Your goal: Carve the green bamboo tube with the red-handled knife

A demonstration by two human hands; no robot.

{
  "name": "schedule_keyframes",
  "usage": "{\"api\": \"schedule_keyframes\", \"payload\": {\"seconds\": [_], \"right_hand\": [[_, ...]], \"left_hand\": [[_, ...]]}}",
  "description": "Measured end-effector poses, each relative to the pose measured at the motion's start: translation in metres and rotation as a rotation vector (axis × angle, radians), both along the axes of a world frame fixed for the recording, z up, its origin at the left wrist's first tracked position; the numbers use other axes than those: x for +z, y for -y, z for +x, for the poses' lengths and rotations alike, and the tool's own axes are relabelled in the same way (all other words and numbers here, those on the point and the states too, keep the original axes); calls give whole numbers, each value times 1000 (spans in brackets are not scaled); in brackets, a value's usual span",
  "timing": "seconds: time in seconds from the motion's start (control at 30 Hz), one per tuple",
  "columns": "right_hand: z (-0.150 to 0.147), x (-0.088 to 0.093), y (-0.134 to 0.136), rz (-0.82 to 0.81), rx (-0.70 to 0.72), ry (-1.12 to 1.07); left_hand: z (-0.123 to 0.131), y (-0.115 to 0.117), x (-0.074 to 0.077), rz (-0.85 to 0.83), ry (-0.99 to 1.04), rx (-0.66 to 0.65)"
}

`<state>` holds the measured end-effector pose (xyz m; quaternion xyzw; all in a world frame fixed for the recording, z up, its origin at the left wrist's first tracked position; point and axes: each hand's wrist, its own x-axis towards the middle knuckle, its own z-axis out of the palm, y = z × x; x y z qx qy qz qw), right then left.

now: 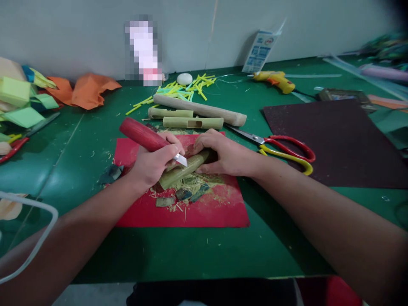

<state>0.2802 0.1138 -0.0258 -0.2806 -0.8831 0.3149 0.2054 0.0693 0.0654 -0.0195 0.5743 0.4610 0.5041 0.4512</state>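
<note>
My left hand is closed around a carving knife with a thick red handle. Its short metal blade angles down and touches or hovers just over a bamboo piece; I cannot tell which. At the far end of that bamboo, my right hand grips it, fingers over the top and thumb along the near side. The bamboo slants across a red sheet strewn with pale shavings. Dark green bamboo chips lie in front of it.
Behind the sheet lie a notched bamboo tube and a longer pale stick. Red-and-yellow-handled scissors rest by my right forearm, near a dark board. A yellow glue gun, yellow-green strips and orange paper sit farther back.
</note>
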Motion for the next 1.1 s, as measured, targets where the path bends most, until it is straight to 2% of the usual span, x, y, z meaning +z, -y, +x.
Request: {"api": "schedule_keyframes", "payload": {"seconds": [0.2, 0.93, 1.1], "right_hand": [[-1, 1, 1, 2, -9, 9], [-1, 0, -1, 19, 2, -4], [-2, 1, 1, 21, 9, -13]], "left_hand": [[-3, -1, -1, 26, 17, 64], [-7, -1, -2, -9, 23, -112], [-10, -3, -4, 85, 25, -26]]}}
